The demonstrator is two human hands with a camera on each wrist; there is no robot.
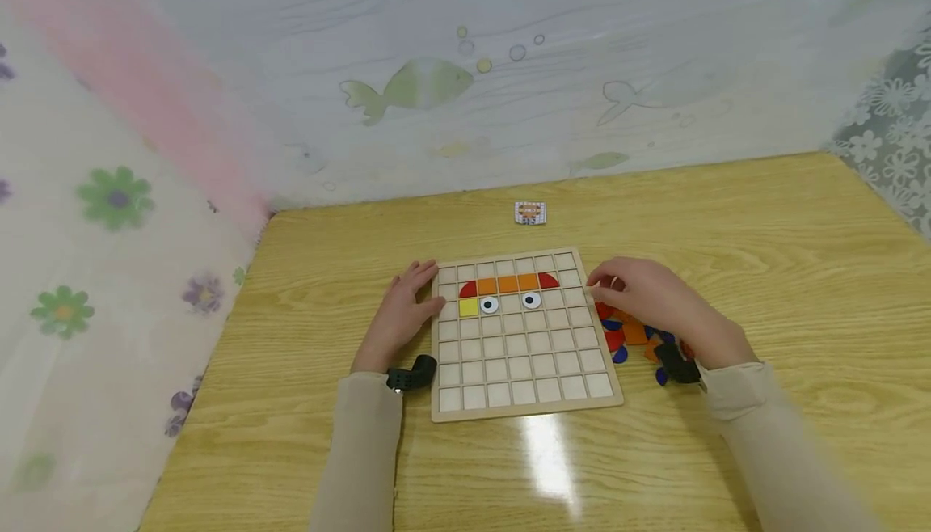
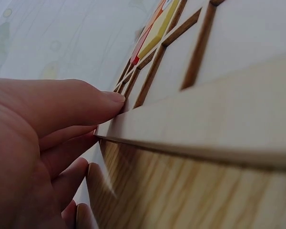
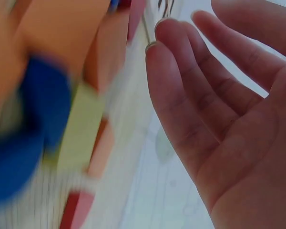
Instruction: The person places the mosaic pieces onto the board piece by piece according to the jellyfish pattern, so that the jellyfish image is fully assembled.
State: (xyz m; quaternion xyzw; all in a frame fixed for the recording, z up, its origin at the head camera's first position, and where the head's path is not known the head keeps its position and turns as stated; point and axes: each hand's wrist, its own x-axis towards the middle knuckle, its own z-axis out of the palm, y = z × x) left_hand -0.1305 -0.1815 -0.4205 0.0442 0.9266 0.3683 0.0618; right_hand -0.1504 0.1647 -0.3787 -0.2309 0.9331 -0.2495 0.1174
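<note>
A square wooden grid board [image 1: 528, 415] lies on the table. Near its top, a row of orange squares [image 1: 507, 284] runs between two red rounded pieces [image 1: 549, 280]. Below are a yellow square [image 1: 469, 307] and two white eye discs [image 1: 532, 300]. My left hand [image 1: 398, 315] rests at the board's left edge, its thumb [image 2: 97, 102] on the rim and its other fingers beside it. At the right edge, my right hand [image 1: 647, 293] hovers near loose pieces [image 1: 634, 333]; the right wrist view shows its fingers [image 3: 164, 95] fairly straight, with nothing visible between them.
Blue, orange, red and yellow pieces lie in a pile right of the board, partly hidden by my right hand and wrist camera [image 1: 678, 364]. A small picture card [image 1: 530, 213] sits behind the board. Patterned curtains [image 1: 407, 144] border the table's back and left.
</note>
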